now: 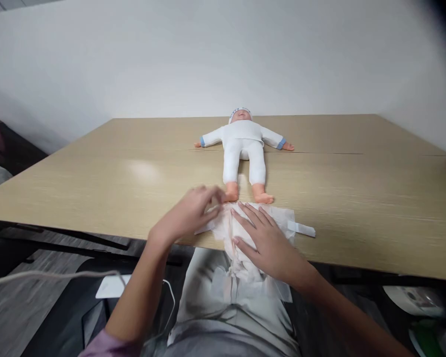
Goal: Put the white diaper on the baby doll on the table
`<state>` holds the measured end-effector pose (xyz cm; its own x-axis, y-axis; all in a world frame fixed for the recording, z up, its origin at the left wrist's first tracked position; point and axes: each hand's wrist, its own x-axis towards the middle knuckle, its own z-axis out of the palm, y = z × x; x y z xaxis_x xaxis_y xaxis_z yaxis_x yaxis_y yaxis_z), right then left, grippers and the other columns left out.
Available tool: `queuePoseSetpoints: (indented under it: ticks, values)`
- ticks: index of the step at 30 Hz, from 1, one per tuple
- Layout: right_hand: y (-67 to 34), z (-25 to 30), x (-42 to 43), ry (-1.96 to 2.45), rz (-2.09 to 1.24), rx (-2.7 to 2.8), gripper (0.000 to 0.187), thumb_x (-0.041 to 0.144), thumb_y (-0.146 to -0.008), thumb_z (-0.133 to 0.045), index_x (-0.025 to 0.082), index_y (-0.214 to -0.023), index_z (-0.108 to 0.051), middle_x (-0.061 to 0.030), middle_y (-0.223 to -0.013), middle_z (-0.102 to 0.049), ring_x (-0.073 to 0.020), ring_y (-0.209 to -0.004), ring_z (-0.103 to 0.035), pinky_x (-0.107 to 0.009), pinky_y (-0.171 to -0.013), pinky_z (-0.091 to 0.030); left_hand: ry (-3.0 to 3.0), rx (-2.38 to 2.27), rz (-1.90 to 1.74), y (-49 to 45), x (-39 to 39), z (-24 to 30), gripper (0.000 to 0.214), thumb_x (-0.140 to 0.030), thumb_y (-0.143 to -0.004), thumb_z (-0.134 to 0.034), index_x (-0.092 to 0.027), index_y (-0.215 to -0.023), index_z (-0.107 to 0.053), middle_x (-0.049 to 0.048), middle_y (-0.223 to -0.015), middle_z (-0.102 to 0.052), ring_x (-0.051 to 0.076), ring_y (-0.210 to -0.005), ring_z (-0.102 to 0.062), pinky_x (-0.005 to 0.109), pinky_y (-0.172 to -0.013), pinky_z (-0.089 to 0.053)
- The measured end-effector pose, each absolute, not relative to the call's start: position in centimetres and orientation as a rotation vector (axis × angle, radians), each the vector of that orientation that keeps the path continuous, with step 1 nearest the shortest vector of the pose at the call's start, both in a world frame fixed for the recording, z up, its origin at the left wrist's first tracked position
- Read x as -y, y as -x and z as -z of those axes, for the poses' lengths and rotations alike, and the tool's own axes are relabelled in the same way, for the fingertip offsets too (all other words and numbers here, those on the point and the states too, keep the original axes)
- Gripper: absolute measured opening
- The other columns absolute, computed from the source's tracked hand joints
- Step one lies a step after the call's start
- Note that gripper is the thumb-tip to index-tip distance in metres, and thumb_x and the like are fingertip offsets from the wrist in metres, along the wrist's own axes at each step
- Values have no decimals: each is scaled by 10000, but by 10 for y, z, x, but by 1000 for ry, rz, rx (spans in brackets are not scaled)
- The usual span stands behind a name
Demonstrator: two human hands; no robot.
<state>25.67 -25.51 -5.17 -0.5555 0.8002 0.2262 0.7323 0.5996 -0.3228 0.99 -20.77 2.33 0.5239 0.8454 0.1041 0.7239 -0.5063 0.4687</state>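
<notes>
A white diaper (241, 233) lies unfolded at the table's front edge, its lower part hanging down over my lap. One fastening tab sticks out on its right side. My right hand (262, 240) rests flat on the diaper with the fingers spread. At the diaper's upper left is my left hand (200, 210), its fingers curled and slightly blurred; whether they grip the diaper's edge I cannot tell. Just beyond, a baby doll (243, 144) lies on its back, arms outstretched, in a white outfit with blue cuffs and a white cap. Its feet are close to the diaper's far edge.
The wooden table (115, 183) reaches back to a white wall (208, 54). Below its edge at left, a white flat device (113, 286) with a cable lies on a black seat (59, 317). A pale rounded object (412, 300) is under the table at right.
</notes>
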Motion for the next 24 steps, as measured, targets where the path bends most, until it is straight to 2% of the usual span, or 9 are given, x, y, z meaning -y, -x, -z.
queuePoseSetpoints:
  ticks: [1, 3, 5, 8, 10, 13, 15, 20, 24]
  values:
    - [-257, 52, 255, 1227, -271, 2485, 604, 465, -1082, -477, 266, -1647, -405, -87, -1734, -353, -268, -1630, -263, -568, -1328, -265, -2570, -1339, -461, -13, 183, -20, 299, -229, -975, -594, -185, -1270, -622, 117, -1286, -685, 281, -1169, -606, 423, -1012, -490]
    - [-257, 51, 254, 1219, -272, 2490, 613, 469, -1079, -483, 278, -1655, -392, -80, -1737, -347, -272, -1626, -275, -575, -1321, -280, -2841, -1380, -326, -26, 137, -11, 721, -105, -861, -649, -200, -1547, -449, 176, -1580, -491, 360, -1369, -498, 501, -1094, -450]
    - [-256, 51, 253, 1218, -277, 2491, 625, 462, -1078, -488, 285, -1666, -370, -77, -1742, -334, -274, -1623, -281, -581, -1317, -287, -3086, -1216, -134, -43, 103, -4, 1014, -31, -776, -669, -270, -1673, -263, 160, -1744, -252, 389, -1519, -353, 517, -1159, -400]
    - [-255, 51, 252, 1208, -296, 2500, 651, 449, -1074, -493, 294, -1685, -328, -63, -1754, -305, -278, -1633, -254, -589, -1313, -292, -3328, -843, 96, -64, 76, -1, 1096, 15, -750, -641, -365, -1689, -224, 62, -1802, -110, 362, -1608, -224, 505, -1217, -333]
    - [-256, 52, 251, 1207, -321, 2510, 669, 461, -1070, -496, 295, -1692, -313, -56, -1757, -291, -286, -1638, -239, -595, -1314, -287, -3388, -657, 116, -73, 69, -1, 974, -9, -768, -640, -355, -1636, -366, 23, -1792, -176, 356, -1597, -251, 507, -1219, -318]
    - [-259, 53, 249, 1219, -381, 2531, 691, 502, -1068, -495, 306, -1699, -293, -47, -1766, -258, -294, -1642, -224, -601, -1322, -264, -3359, -460, -58, -80, 62, 0, 605, -133, -856, -634, -273, -1444, -601, 30, -1700, -414, 351, -1492, -392, 516, -1181, -338]
    - [-262, 53, 246, 1231, -435, 2543, 710, 537, -1068, -487, 315, -1706, -268, -36, -1771, -236, -289, -1645, -210, -589, -1327, -259, -3273, -397, -202, -83, 56, -1, 429, -211, -914, -602, -256, -1335, -668, 48, -1591, -558, 343, -1385, -478, 516, -1127, -374]
    - [-267, 54, 224, 1222, -487, 2594, 782, 612, -1071, -447, 277, -1725, -179, -35, -1776, -213, -255, -1651, -192, -547, -1347, -229, -2916, -296, -514, -86, 41, -30, 423, -242, -869, -642, -241, -1291, -684, 60, -1379, -711, 318, -1271, -567, 472, -1086, -440]
    - [-264, 57, 179, 1197, -412, 2615, 764, 623, -1062, -471, 263, -1705, -269, -62, -1759, -273, -268, -1638, -238, -559, -1342, -231, -2639, -384, -729, -82, 29, -71, 398, -258, -875, -684, -231, -1272, -698, 59, -1277, -744, 267, -1169, -671, 431, -1061, -503]
